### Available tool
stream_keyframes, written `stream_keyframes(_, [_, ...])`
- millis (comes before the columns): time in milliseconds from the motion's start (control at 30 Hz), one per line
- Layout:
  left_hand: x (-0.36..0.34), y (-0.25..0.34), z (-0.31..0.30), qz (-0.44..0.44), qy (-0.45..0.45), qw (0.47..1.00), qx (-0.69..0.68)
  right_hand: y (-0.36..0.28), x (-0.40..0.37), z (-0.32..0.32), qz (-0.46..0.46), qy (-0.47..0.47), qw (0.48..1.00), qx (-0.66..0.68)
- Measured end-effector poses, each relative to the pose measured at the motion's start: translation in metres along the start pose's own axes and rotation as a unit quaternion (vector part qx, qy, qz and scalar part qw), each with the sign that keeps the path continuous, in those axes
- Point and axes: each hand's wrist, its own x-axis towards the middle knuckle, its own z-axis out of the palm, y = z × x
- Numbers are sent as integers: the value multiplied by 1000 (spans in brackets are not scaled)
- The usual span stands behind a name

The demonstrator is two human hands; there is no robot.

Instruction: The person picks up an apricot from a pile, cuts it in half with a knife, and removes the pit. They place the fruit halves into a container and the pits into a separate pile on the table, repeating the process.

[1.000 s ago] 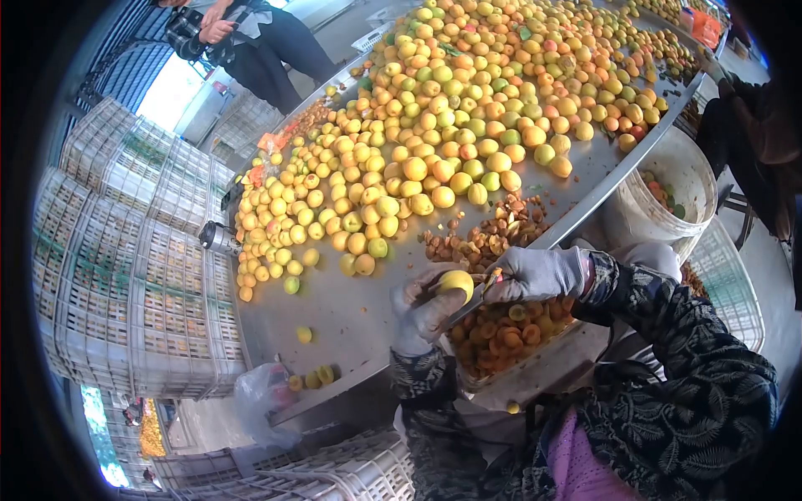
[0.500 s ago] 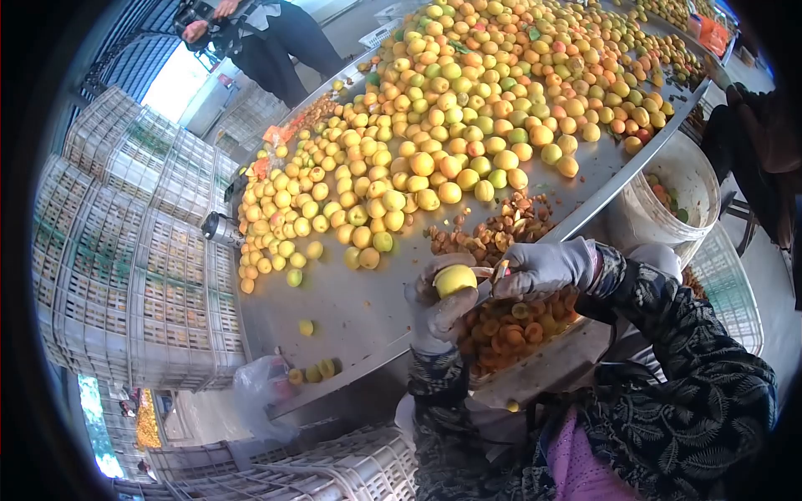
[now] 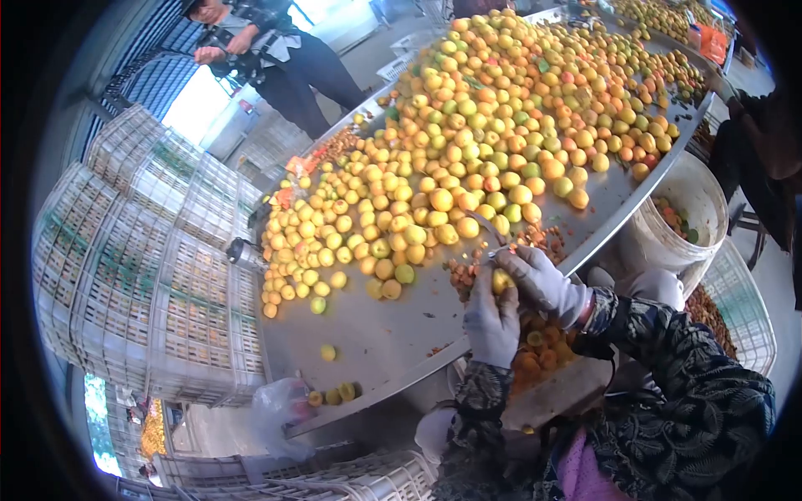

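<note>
I wear pale gloves on both hands, held close together over the table's near edge. In my left hand [image 3: 493,324] is a yellow apricot [image 3: 502,281], mostly covered by the fingers. My right hand [image 3: 545,285] closes around a small knife [image 3: 484,225]; its blade points up and away to the left, and the handle is hidden in the glove. The right fingers also press against the apricot. Just beyond the hands lies a heap of brown apricot pits [image 3: 462,274]. Below them, split apricot halves [image 3: 535,355] fill a container, partly hidden by my hands.
A big pile of whole apricots [image 3: 468,142] covers much of the metal table [image 3: 393,334]. At right stand a white bucket [image 3: 681,209] and a crate [image 3: 735,292] holding pits. Stacked crates [image 3: 159,259] rise at left. A person [image 3: 276,50] with a camera stands behind; another sits at right.
My hands have come together, the right closing over the apricot. The knife blade now points away instead of lying across toward the fruit. The view has shifted slightly.
</note>
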Motion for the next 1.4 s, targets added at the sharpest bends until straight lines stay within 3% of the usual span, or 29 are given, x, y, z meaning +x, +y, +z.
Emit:
stream_keyframes(100, [0,7,1,4,1,999,50,-10,-5,5,-7,-10,1000,-1])
stream_keyframes(167, [1,17,2,-1,20,995,101,-18,-17,17,-146,66,985,-62])
stream_keyframes(200, [0,19,4,-1,24,994,102,-18,-17,18,-148,62,985,-63])
stream_keyframes(267, [-3,22,7,-36,59,996,50,-18,-19,19,-84,78,990,-83])
stream_keyframes(333, [-6,20,14,-54,73,995,39,-16,-19,18,-109,84,984,-111])
stream_keyframes(400, [-8,12,20,-92,95,991,15,-19,-19,15,-136,76,960,-234])
stream_keyframes(433, [-8,8,21,-92,96,991,15,-17,-19,11,-137,75,960,-234])
stream_keyframes(500, [-8,-4,24,-51,93,988,-109,-8,-15,4,-241,51,899,-362])
stream_keyframes(533, [-10,-16,25,-52,91,989,-108,-3,-10,4,-240,52,900,-361])
stream_keyframes(567, [-16,-29,27,-213,71,926,-303,1,-5,2,-268,40,890,-366])
stream_keyframes(600, [-24,-35,29,-366,43,799,-476,3,-4,-3,-291,30,880,-374])
stream_keyframes(633, [-8,-6,20,-376,47,831,-408,-6,-7,1,-219,22,928,-302])
stream_keyframes(667, [-1,-13,23,-459,75,729,-502,-5,-3,3,-159,22,963,-215])
stream_keyframes(700, [0,-8,16,-446,47,727,-520,5,6,1,-73,28,990,-117])
stream_keyframes(733, [1,-2,8,-435,19,722,-537,10,9,-12,-190,-38,964,-179])
stream_keyframes(800, [4,-4,3,-499,-24,635,-589,-9,-3,-10,-30,14,998,55])
stream_keyframes(833, [-1,-12,-2,-341,-129,799,-478,-2,6,-17,65,10,989,136])
stream_keyframes(867, [-3,-18,0,-344,-137,795,-480,7,15,-23,157,3,963,218])
stream_keyframes(933, [3,7,-6,-456,-90,694,-549,20,17,-32,179,-10,952,248])
stream_keyframes(967, [-4,14,-6,-253,-145,864,-410,28,19,-35,97,-53,973,202])
stream_keyframes(1000, [-7,13,-6,-256,-146,863,-410,33,22,-38,13,-97,983,152])
stream_keyframes(1033, [-9,12,-6,-276,-152,885,-342,-11,2,-38,154,-109,972,138])
stream_keyframes(1067, [-11,11,-6,-295,-158,902,-272,-4,3,-36,156,-108,972,140])
stream_keyframes(1133, [-14,13,-3,-291,-123,902,-293,1,6,-26,7,-148,989,4])
stream_keyframes(1167, [-14,15,0,-280,-85,903,-314,0,4,-29,0,-144,987,-70])
stream_keyframes(1233, [-14,16,2,-272,-46,902,-332,13,5,-21,2,-91,995,-39])
stream_keyframes(1300, [-14,13,4,-371,-22,817,-442,14,5,-13,3,11,998,-59])
stream_keyframes(1333, [-18,1,9,-371,-21,817,-442,10,6,-9,2,10,998,-59])
stream_keyframes(1400, [-27,-31,21,-313,68,830,-456,-1,8,2,-77,77,994,27])
